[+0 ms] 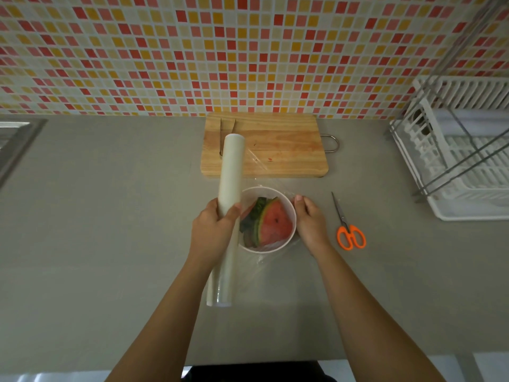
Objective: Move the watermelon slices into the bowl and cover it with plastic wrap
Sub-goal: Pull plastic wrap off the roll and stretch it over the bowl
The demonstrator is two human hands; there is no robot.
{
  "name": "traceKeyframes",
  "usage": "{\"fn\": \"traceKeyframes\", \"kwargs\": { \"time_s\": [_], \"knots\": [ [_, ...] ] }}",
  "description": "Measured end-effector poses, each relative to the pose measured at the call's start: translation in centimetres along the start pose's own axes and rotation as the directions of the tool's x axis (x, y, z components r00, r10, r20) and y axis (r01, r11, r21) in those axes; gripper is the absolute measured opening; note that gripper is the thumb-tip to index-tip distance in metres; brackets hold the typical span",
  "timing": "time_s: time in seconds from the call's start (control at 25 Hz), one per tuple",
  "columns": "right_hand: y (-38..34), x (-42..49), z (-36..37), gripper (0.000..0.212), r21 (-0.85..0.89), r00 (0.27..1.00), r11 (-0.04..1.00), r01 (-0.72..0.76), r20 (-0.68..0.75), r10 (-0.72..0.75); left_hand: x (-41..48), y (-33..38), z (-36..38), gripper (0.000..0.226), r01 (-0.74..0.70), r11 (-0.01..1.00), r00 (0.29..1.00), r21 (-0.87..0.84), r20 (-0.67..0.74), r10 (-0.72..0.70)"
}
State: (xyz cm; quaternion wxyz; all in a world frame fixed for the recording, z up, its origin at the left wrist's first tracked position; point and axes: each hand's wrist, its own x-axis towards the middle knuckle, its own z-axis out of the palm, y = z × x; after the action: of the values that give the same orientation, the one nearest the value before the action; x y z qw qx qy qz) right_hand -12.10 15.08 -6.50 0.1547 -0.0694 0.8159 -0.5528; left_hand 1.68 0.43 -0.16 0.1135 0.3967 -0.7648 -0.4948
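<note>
A white bowl (292,209) stands on the grey counter and holds watermelon slices (271,223) with green rind. A long white roll of plastic wrap (230,172) lies just left of the bowl, and my left hand (213,230) grips its middle. A clear sheet of wrap (260,165) stretches from the roll over the bowl. My right hand (309,223) pinches the sheet's edge against the bowl's right rim.
A wooden cutting board (289,146) with metal tongs (224,136) lies behind the bowl by the tiled wall. Orange-handled scissors (348,230) lie right of the bowl. A white dish rack (465,161) stands at far right, a sink (13,142) at far left.
</note>
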Motion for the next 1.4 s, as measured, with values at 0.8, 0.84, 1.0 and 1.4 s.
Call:
{"fn": "traceKeyframes", "kwargs": {
  "time_s": [0.8,0.84,1.0,1.4],
  "knots": [
    [0.0,0.0,0.2,0.033,0.027,0.998,0.997,-0.068,-0.009,0.068,1.1,-0.8,-1.6,0.03,-0.094,0.994,0.995,0.062,-0.012,0.095],
    [0.0,0.0,0.3,0.032,0.05,0.996,0.995,-0.089,-0.002,0.089,1.2,-0.9,-1.6,0.034,-0.079,0.995,0.997,0.053,-0.009,0.08],
    [0.0,-0.4,0.6,0.028,0.201,0.982,0.962,-0.187,0.005,0.19,1.5,-1.6,-1.6,0.031,-0.022,1.0,0.999,-0.017,0.036,0.022],
    [-0.5,-1.2,2.3,0.024,0.584,0.92,0.747,-0.317,0.0,0.391,1.9,-1.9,-1.5,0.034,0.018,0.997,0.995,-0.073,0.103,-0.01]
  ]
}}
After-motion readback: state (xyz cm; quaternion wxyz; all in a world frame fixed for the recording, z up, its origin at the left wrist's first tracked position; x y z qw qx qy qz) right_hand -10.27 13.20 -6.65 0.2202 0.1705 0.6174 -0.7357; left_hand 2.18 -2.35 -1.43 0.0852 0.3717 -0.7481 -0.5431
